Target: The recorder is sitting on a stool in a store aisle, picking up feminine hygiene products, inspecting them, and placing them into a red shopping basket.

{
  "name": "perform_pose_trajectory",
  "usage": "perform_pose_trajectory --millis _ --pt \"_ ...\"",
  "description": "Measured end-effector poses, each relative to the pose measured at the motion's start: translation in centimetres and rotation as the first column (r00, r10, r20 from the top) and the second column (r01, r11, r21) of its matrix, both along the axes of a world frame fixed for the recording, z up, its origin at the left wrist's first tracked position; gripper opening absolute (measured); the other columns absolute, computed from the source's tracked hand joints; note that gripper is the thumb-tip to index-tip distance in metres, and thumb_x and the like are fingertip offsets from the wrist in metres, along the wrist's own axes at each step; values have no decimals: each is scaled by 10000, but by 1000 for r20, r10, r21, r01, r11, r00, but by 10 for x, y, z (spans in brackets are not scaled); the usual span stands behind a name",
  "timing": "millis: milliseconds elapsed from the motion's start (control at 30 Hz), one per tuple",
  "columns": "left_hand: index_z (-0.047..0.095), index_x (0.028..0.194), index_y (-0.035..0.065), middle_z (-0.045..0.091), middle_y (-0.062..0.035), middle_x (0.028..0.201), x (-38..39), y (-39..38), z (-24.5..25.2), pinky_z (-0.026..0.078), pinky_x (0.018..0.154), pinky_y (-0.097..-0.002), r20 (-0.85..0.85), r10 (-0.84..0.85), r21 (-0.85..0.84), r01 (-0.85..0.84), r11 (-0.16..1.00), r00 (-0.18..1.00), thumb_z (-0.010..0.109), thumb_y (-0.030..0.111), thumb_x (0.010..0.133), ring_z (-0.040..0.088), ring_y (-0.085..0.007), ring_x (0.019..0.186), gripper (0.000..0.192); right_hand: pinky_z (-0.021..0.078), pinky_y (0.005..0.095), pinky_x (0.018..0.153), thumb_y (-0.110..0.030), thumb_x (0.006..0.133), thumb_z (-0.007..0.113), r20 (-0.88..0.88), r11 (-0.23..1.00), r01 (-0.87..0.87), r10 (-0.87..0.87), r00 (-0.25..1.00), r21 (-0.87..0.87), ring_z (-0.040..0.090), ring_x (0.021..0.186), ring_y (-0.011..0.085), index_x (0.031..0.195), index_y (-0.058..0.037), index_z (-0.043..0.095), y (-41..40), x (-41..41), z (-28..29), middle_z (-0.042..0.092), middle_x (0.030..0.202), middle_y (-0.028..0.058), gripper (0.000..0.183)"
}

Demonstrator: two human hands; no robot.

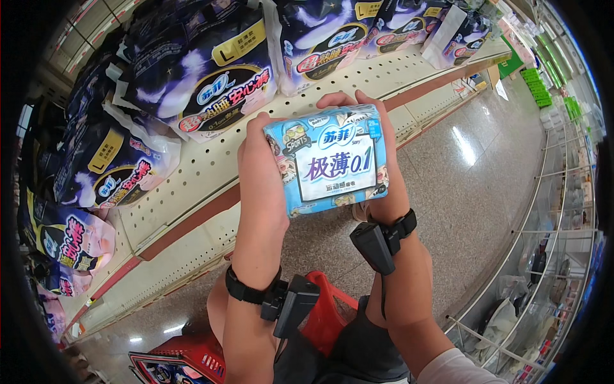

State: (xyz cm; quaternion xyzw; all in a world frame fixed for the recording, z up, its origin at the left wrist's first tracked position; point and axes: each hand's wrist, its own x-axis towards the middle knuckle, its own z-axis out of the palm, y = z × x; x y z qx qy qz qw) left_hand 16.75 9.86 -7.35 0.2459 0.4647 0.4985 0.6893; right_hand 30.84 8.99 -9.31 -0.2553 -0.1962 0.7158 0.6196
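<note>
A light-blue plastic pack of Sofy sanitary pads (336, 163) with cartoon prints and a white front panel is held up in front of me. My left hand (260, 149) presses against its left side. On the opposite side, my right hand (389, 144) grips the pack, some of its fingers showing behind the top edge. Beyond the pack runs a cream perforated metal shelf (206, 165). Large dark-purple plastic packs of the same maker, such as this one (220, 86), stand along it. Each wrist wears a strapped black device, the left one (295, 305) lower in view than the right one (374, 245).
Below left sits a red plastic shopping basket (201, 355) with packages inside. A red plastic object (324, 307), partly hidden, is between my arms and legs. A wire rack (532, 231) with wrapped goods curves along the right, across the speckled tile floor (446, 192).
</note>
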Motion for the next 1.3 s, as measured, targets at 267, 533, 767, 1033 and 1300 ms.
perform_pose_trajectory --millis 267,533,767,1033,1300 --pt "577 929 -12 632 -73 806 1 -1 1 482 694 -276 -16 5 3 -5 1000 1000 405 339 942 624 -140 709 392 560 276 647 -360 958 377 -40 998 -52 54 998 46 666 726 185 1009 3 589 3 5 -7 652 839 110 424" --pt "585 922 -15 629 -72 803 2 1 -2 475 699 -276 -12 26 5 -26 1000 1000 414 345 937 611 -142 707 399 556 276 651 -364 954 390 -52 999 -30 31 998 21 663 727 185 1011 0 588 1 4 -7 649 833 109 418" --pt "596 925 -17 632 -76 810 2 3 -9 472 703 -276 22 17 -3 -17 1000 1000 416 344 934 608 -141 708 404 546 259 614 -363 948 409 -36 999 -37 38 999 25 654 689 163 1009 -7 570 3 4 -8 648 808 81 395" --pt "592 922 -12 633 -80 808 1 3 -9 471 700 -272 20 11 -1 -11 1000 1000 412 342 934 609 -140 705 397 561 291 655 -380 951 383 -90 994 -89 94 991 61 667 728 194 1022 8 583 5 5 -8 650 833 113 443" --pt "574 940 13 631 -72 819 -1 4 -15 496 695 -286 36 -7 26 6 1000 999 433 348 936 624 -154 723 364 540 232 541 -359 945 424 5 1000 -1 1 1000 4 648 629 147 1008 -17 554 2 0 -2 653 780 57 370"
